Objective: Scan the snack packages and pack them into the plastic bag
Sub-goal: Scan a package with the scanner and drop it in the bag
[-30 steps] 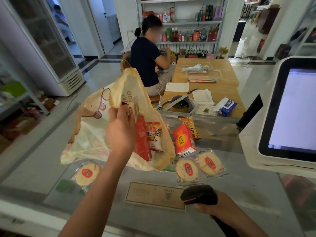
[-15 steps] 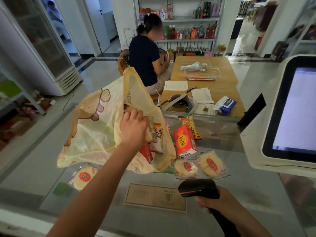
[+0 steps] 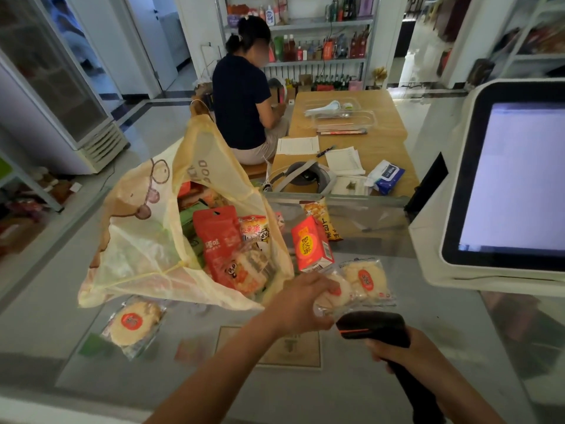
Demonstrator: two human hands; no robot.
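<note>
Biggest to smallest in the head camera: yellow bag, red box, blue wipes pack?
1. yellow bag
2. red box
3. blue wipes pack, but it sits farther from the camera, so ranking it below the box is unsure.

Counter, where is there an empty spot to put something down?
Bare counter lies left of the plastic bag, and right of the scanner below the screen. Between bag and screen it's crowded: red box, cracker packs.
</note>
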